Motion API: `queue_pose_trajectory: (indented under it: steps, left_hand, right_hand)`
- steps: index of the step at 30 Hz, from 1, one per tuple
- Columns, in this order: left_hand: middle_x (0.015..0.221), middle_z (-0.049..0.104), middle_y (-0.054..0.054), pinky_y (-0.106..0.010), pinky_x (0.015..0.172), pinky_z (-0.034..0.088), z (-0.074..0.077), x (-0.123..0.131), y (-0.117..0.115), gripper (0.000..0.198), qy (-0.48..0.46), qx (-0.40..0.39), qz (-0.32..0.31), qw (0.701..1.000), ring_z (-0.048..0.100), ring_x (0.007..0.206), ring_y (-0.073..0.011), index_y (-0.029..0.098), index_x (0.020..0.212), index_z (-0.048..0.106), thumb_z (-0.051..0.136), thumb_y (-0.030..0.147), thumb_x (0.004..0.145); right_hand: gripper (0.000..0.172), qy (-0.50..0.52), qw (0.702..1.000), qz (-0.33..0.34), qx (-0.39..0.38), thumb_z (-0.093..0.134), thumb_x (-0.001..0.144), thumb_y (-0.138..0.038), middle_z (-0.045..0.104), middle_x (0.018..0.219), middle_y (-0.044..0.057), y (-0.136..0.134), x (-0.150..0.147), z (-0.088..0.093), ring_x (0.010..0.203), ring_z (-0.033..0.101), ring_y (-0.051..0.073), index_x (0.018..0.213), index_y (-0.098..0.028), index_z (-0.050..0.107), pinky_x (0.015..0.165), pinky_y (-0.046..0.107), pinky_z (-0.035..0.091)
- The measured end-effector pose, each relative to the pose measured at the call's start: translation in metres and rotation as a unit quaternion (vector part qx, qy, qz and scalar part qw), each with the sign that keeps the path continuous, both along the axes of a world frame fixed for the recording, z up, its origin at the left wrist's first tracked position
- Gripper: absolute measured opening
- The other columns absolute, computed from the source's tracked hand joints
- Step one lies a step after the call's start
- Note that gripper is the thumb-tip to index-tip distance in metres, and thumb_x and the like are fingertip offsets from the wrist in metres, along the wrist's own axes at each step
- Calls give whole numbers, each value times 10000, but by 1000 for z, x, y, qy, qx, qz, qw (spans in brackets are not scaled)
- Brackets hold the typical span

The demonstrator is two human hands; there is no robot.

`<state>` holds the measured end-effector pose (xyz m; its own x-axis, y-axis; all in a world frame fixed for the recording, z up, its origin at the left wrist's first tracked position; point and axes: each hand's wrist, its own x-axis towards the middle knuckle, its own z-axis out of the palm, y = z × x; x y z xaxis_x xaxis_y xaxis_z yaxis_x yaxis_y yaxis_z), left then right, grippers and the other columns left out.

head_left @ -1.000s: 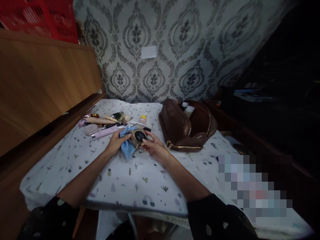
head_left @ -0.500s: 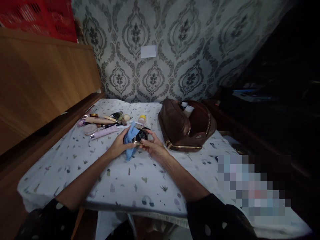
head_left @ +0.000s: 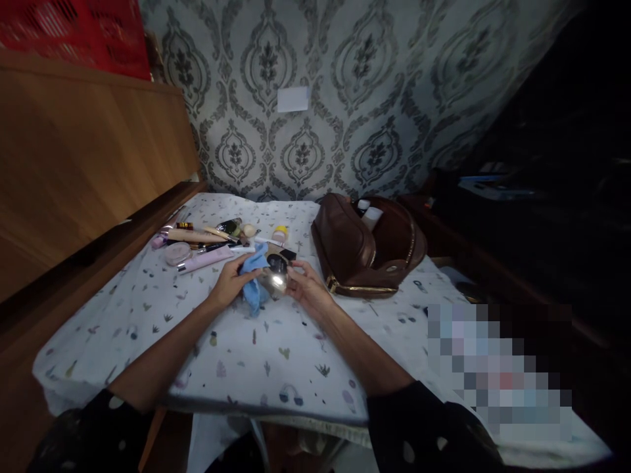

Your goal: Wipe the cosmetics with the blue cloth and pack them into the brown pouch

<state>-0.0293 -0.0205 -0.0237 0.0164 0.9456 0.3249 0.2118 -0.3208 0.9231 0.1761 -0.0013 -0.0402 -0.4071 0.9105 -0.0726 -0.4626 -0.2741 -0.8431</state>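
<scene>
Over the middle of the table my left hand (head_left: pixel 229 284) is closed around a light blue cloth (head_left: pixel 253 277), pressed against a small compact case (head_left: pixel 275 274) with a dark top and a shiny underside. My right hand (head_left: pixel 308 289) grips the compact from the right side with curled fingers. Both hands meet just above the patterned white tablecloth (head_left: pixel 246 348). Behind them lies a row of cosmetics (head_left: pixel 207 244): tubes, brushes and small jars.
An open brown toiletry bag (head_left: pixel 367 248) with bottles inside stands to the right of my hands. A wooden headboard (head_left: pixel 89 171) runs along the left, with a red crate (head_left: pixel 73 33) on top. Patterned wallpaper is behind, and dark clutter at the right.
The compact has been turned in my hands, so its shiny side now catches light. The blue cloth shifted slightly under my left fingers. The hands stay in the same spot.
</scene>
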Motion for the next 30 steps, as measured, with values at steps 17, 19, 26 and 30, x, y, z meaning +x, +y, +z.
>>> queue_pose_trajectory:
  steps: [17, 19, 26, 30]
  left_hand:
    - [1035, 713, -63, -355, 918, 471, 0, 4, -5, 367, 25, 61, 98, 993, 629, 952, -235, 150, 1084, 672, 650, 381, 800]
    - [1158, 694, -78, -378, 991, 446, 1, 7, -8, 417, 57, 77, 92, 991, 614, 1062, -254, 161, 1187, 648, 609, 392, 842]
    - [1348, 601, -106, -379, 1093, 385, 1, 14, -15, 467, 153, 146, 7, 977, 555, 1233, -253, 175, 1382, 537, 477, 338, 948]
    - [1323, 609, -112, -376, 1067, 416, 1, 14, -15, 451, 180, 169, -36, 968, 567, 1217, -246, 193, 1382, 543, 483, 268, 941]
  right_hand:
    - [491, -9, 999, 44, -10, 885, 612, -219, 731, 772, 26, -5, -5, 7, 619, 705, 143, 991, -187, 575, 529, 192, 526]
    - [502, 2, 999, 38, -10, 888, 607, -220, 729, 794, 22, -4, -6, 5, 636, 710, 153, 981, -198, 554, 535, 207, 536]
    - [526, 38, 999, 9, -31, 891, 594, -195, 726, 850, 19, -2, -6, 3, 709, 724, 166, 952, -212, 506, 595, 234, 550]
    - [480, 53, 998, -18, -41, 888, 601, -196, 726, 831, 23, 0, -5, 3, 708, 710, 152, 906, -203, 518, 669, 258, 555]
